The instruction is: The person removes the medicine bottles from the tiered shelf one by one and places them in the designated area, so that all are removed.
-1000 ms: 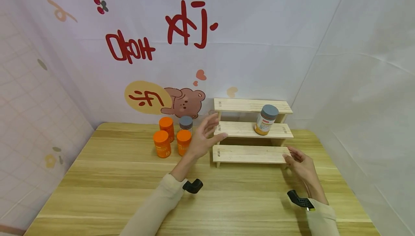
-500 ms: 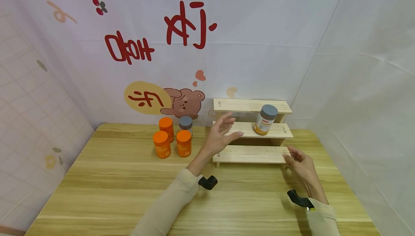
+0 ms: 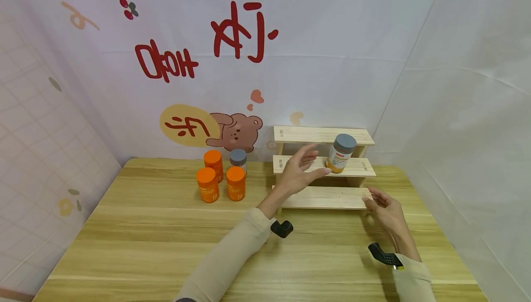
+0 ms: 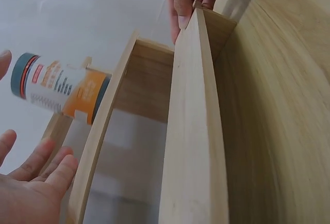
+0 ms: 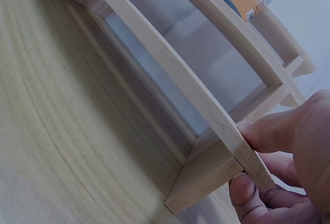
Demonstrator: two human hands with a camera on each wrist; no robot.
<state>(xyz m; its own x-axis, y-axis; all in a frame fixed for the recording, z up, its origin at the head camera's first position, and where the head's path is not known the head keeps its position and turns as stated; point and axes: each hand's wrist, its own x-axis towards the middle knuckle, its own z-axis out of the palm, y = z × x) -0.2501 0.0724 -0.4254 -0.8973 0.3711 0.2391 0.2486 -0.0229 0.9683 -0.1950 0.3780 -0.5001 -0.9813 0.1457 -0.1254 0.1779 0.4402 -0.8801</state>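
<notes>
A plastic supplement jar with a grey lid and a white-and-orange label stands upright on the middle tier of a three-tier wooden shelf rack. Just left of the jar is my left hand, fingers spread and thumb stretched towards the jar's base. In the left wrist view its fingers stay apart from the jar. My right hand pinches the right end of the lowest tier, with thumb and fingers on either side of the board in the right wrist view.
Left of the rack, several jars stand on the wooden table: orange-lidded jars and one grey-lidded jar at the back. A printed cloth wall rises close behind the rack, and another cloth hangs on the right.
My left hand has moved right, from beside the orange jars across the front of the rack to the jar on the middle tier. My right hand has stayed at the lowest tier's end.
</notes>
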